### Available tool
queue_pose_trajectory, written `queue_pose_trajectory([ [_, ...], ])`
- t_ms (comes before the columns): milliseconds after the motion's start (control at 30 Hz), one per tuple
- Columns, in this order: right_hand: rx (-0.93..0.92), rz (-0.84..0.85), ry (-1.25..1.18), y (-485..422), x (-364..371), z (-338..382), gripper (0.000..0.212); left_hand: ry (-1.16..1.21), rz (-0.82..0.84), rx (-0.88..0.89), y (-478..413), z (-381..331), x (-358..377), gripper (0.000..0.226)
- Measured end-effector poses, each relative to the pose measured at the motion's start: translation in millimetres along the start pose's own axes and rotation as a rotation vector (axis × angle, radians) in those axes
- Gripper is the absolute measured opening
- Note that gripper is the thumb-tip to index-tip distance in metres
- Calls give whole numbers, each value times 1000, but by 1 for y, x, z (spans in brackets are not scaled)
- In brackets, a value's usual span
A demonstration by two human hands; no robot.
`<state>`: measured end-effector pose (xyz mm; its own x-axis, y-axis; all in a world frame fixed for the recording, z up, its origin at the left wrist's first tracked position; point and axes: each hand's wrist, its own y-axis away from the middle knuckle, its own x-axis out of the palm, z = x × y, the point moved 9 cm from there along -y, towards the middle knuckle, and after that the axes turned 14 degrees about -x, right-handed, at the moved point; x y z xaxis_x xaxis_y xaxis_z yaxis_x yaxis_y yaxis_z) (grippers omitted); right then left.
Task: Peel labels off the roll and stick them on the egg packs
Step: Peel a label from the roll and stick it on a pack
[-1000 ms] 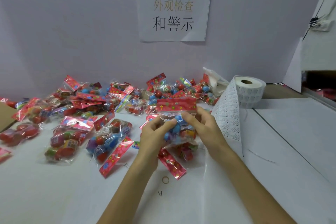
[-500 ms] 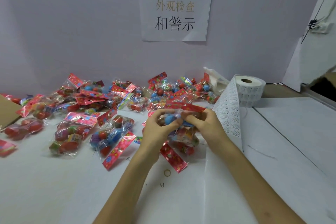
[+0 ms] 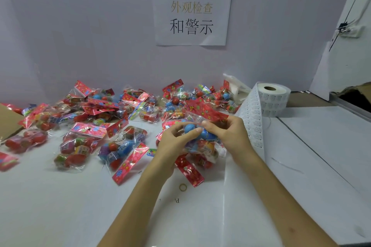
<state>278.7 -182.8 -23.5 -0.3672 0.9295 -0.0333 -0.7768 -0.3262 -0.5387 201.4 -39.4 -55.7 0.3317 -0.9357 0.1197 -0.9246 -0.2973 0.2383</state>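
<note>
1. Egg pack of clear crinkly plastic with a red flowered header [image 3: 202,146] is held up between both my hands.
2. My left hand [image 3: 172,146] pinches it at a blue egg [image 3: 189,128]; my right hand [image 3: 230,132] grips it just under the header.
3. Its long axis runs away from me, header at the far end.
4. The white roll of printed labels [image 3: 274,98] stands back-right, and its loose strip [image 3: 254,126] hangs just beside my right hand, the nearer one.

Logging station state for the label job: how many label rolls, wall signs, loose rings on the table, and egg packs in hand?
Label roll: 1
Wall sign: 1
Yellowish ring: 1
Held egg pack: 1, gripped by left hand and right hand
Total: 4
</note>
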Motion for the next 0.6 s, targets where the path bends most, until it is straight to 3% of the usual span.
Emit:
queue_pose_trajectory([
  [167,-42,-2,53,0,-2,3,4,8,2,-2,1,-1,1,24],
  [300,-5,-15,58,-2,-5,0,15,45,-33,33,4,-3,-2,24],
  [600,70,127,-21,1,8,-6,28,100,-87,86,5,-10,-11,21],
])
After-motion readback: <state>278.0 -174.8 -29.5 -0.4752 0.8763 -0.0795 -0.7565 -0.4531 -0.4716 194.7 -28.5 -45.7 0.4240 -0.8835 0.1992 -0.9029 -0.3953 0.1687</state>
